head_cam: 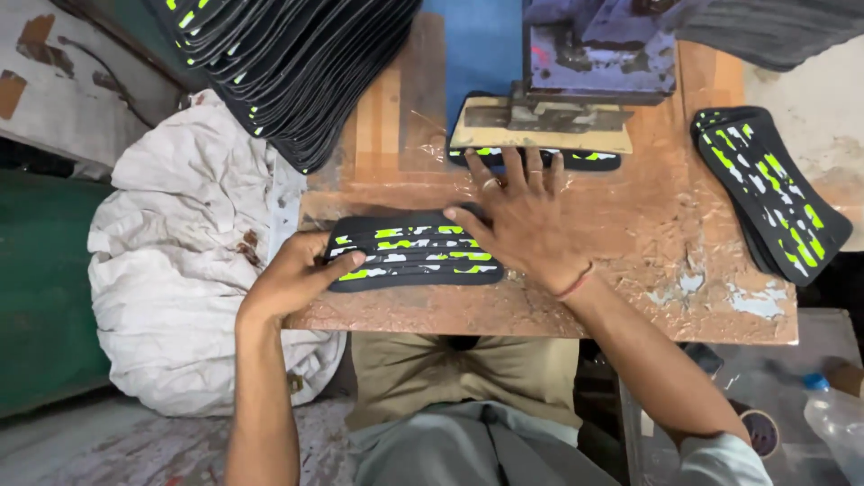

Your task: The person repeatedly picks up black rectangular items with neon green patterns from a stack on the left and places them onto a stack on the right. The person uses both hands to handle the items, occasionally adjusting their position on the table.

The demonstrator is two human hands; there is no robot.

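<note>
Black insole stack [409,252] near bench edge [540,328]

The light is soft and even, like daylight, and the wooden table [630,243] looks bright. Shadows are small and faint under the hands. The green marks glow brightly. The far left side is dark. Edges bend a little, and the plastic bottle [835,418] looks blurry.

insoles [414,252]: matt foam (neon print) | table [630,270]: worn, rough wood | sack [180,270]: cloth
</note>
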